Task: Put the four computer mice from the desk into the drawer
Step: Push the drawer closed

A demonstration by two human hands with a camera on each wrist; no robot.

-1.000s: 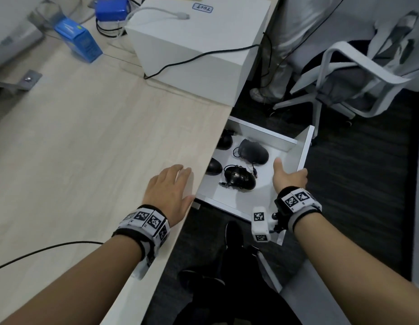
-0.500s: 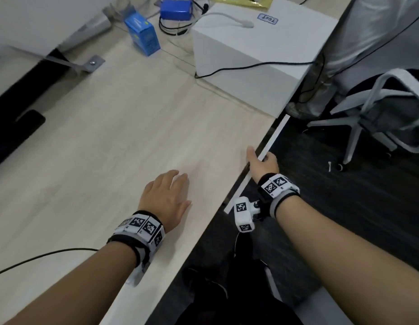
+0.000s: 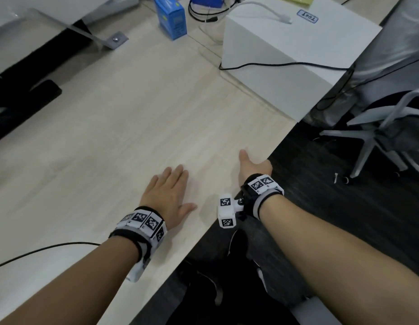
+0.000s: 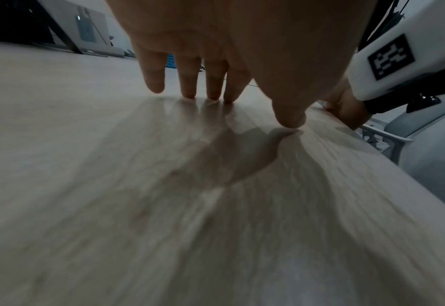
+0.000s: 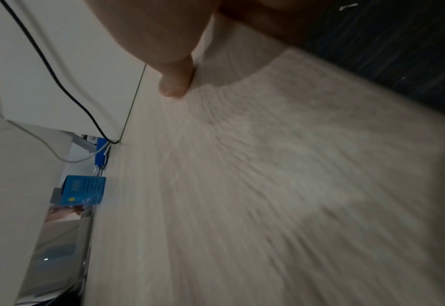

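1. The left hand (image 3: 167,194) lies palm down on the desk (image 3: 114,127), low in the middle of the head view, with straight fingers spread a little and holding nothing. In the left wrist view its fingertips (image 4: 188,91) touch the wood.
2. The right hand (image 3: 254,166) is at the desk's right edge, just right of the left hand. Its thumb (image 5: 175,82) lies on top of the desk, pointing toward the top of the frame; the other fingers go down over the edge and are hidden, so I cannot tell whether they are curled or straight.
3. Neither the mice nor the drawer show in any view.
4. A white box (image 3: 295,50) stands on the desk in the upper right of the head view, with a black cable (image 3: 286,64) across its near face.
5. A blue box (image 3: 172,17) stands at the top, left of the white box.
6. An office chair (image 3: 379,127) stands on the dark floor at the right.
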